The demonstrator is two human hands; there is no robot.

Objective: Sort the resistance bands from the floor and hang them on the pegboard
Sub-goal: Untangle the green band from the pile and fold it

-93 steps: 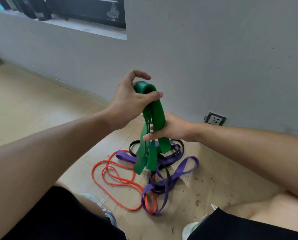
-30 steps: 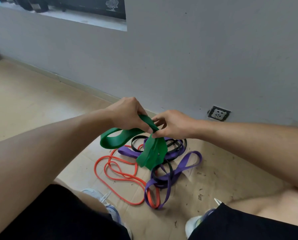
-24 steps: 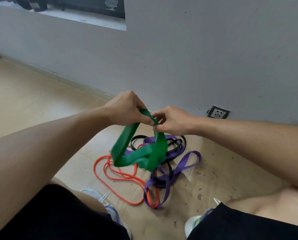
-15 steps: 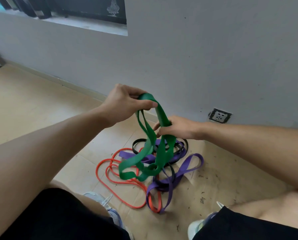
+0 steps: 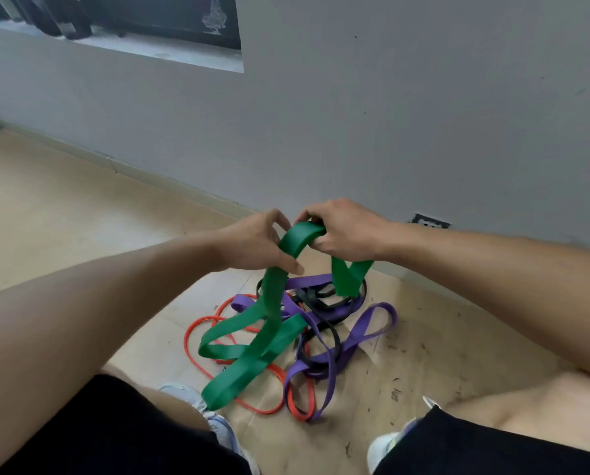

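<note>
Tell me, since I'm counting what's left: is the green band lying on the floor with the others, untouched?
No: both the left hand and right hand grip the green band, lifted above the floor pile.

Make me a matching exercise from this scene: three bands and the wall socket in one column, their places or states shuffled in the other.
Things:
1. green band
2. orange band
3. purple band
4. wall socket

States:
A. low on the grey wall
B. held up by both hands
C. thin loop lying on the floor, leftmost of the pile
D. wide strap on the floor, right of the pile

Pairs: 1-B, 2-C, 3-D, 4-A
</note>
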